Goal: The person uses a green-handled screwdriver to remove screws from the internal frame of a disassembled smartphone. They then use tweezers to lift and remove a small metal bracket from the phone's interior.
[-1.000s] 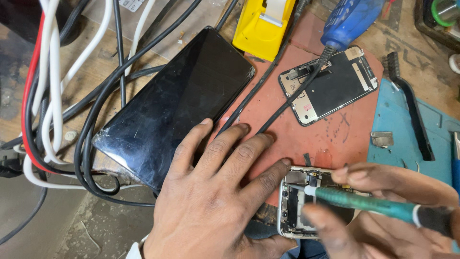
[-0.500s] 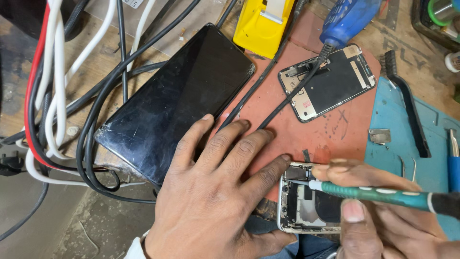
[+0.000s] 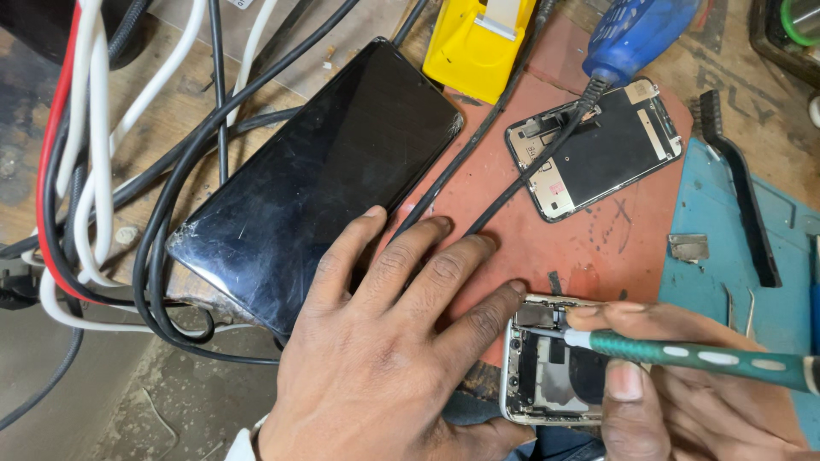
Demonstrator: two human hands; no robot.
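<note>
Lying at the bottom edge between both hands, the opened phone body (image 3: 547,376) runs its long axis toward the person. The left hand (image 3: 384,341) is spread flat, its fingertips touching the phone's left rim. The right hand (image 3: 683,384), nearer the work, is closed around a green screwdriver (image 3: 692,354), its tip at the phone's top corner.

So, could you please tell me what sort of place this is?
Most likely a phone repair bench: an opened phone under a green screwdriver, a detached screen assembly on a red mat, and tangled cables.
</note>
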